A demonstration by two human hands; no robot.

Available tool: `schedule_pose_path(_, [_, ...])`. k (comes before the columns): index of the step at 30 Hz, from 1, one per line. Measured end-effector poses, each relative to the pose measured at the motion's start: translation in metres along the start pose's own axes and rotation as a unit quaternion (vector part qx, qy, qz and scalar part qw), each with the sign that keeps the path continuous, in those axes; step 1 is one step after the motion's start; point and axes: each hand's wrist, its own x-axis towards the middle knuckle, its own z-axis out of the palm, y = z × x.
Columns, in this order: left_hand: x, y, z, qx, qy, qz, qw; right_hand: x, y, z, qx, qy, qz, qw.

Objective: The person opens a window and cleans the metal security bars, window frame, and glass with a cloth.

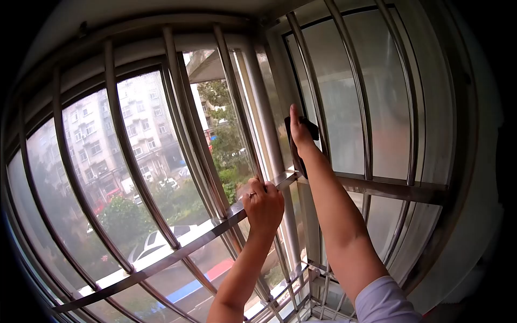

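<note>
My left hand point(263, 204), with a ring on one finger, is closed over the horizontal metal rail point(229, 219) of the window bars, close to the corner. Farther up and to the right, my right hand point(302, 132) reaches past the bars at the corner, thumb pointing up. It is closed on a black object point(309, 128), whose kind I cannot make out. The black object shows on both sides of the hand, against the side window's frame. Most of the right hand's fingers are hidden behind the hand itself. A vertical steel bar point(312, 81) stands just beside it.
Several steel bars point(126, 145) cross the front window. A second rail point(388, 189) runs along the frosted side window point(344, 97). Lower down is a metal grille point(326, 293). Outside are a building point(97, 129), trees point(218, 142) and a white car point(161, 239).
</note>
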Motion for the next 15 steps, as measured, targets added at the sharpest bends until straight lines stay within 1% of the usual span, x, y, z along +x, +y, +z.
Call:
schedule_pose_path(2, [0.000,-0.002,0.000,0.014,0.009,0.008,1.000,0.005,-0.021,0.005,0.074,0.037,-0.037,0.996])
schedule_pose_path(3, [0.000,-0.001,0.000,0.025,0.017,0.017,0.999,0.017,-0.031,0.016,0.042,0.084,-0.080,0.992])
schedule_pose_path(5, [0.000,-0.001,0.001,0.038,0.021,0.019,0.999,0.026,-0.039,0.011,0.140,0.056,-0.095,0.984])
schedule_pose_path(8, [-0.002,-0.003,0.001,0.049,0.021,0.028,0.998,0.032,-0.064,0.014,0.218,0.061,-0.115,0.967])
schedule_pose_path(15, [0.000,-0.004,-0.003,0.063,0.050,0.044,0.996,0.108,-0.100,0.014,0.236,0.048,-0.213,0.947])
